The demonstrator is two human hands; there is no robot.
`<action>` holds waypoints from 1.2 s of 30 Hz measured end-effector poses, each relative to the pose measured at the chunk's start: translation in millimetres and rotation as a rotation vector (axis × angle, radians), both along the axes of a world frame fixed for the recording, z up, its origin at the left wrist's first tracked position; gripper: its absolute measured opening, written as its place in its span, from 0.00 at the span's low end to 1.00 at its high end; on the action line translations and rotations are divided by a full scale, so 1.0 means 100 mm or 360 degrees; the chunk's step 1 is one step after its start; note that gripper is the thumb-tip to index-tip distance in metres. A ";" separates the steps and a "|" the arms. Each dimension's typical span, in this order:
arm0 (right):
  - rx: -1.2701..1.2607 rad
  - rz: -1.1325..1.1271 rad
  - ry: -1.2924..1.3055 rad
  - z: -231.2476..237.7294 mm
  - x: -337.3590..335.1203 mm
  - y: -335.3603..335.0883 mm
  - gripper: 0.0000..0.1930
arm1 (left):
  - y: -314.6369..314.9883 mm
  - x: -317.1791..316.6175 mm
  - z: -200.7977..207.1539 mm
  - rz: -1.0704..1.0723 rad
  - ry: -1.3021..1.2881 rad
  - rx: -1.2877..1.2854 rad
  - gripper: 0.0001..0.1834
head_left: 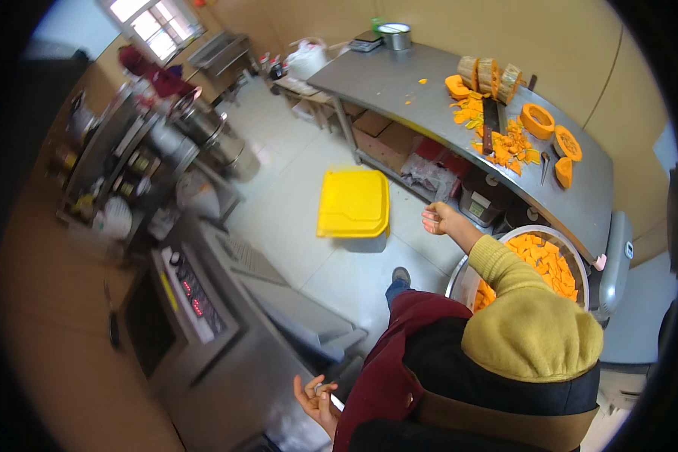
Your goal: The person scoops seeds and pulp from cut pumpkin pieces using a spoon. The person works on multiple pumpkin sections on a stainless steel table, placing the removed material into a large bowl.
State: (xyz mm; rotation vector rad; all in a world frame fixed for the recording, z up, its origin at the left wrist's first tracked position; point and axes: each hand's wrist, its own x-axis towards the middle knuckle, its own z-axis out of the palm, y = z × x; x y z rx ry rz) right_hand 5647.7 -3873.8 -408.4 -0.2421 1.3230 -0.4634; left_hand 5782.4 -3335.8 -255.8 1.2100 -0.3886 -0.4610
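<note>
My right hand (441, 218), in a yellow sleeve, reaches out above the floor between the yellow-lidded bin (354, 202) and the metal table (429, 83). Its fingers are loosely bent and apart, and I see nothing in them. Down at the lower middle, beside the steel machine, my left hand (316, 399) is open with bent, spread fingers and looks bare of any object. A large metal basin (578, 247) of cut orange pumpkin pieces (546, 264) stands to the right, partly hidden by my right arm.
The table bears pumpkin sections (490, 75), peelings (511, 147), a cleaver (493, 120), a spoon-like tool (545, 167), a scale (366, 41) and a metal pot (396, 36). At left are a control panel (192, 294) and crowded shelves (120, 162). My shoe (401, 275) is on the tiles.
</note>
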 end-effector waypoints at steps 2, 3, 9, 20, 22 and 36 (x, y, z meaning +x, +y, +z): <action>-0.0267 0.0028 0.0123 0.04 -0.04 -0.45 0.11 | -0.61 0.37 0.01 -0.0043 -0.0026 0.0106 0.40; -0.0394 0.0017 0.0142 0.08 -0.05 -0.65 0.09 | -0.97 0.52 0.03 -0.0044 -0.0022 0.0127 0.40; -0.1252 0.0033 0.0732 0.45 -0.19 -1.45 0.08 | -3.12 1.22 0.21 -0.0545 -0.0293 0.0540 0.31; -0.1142 -0.0970 0.0570 1.22 -1.55 -1.02 0.08 | -6.50 0.95 -0.02 -0.2027 -0.0728 0.0559 0.21; -0.1126 -0.1160 0.0693 1.21 -1.73 -1.01 0.08 | -6.92 0.70 0.00 -0.2241 -0.0750 0.0446 0.21; -0.1162 -0.0069 0.2168 0.96 -1.48 -2.52 0.17 | -9.66 -0.31 -0.55 -0.1839 -0.1316 0.0442 0.31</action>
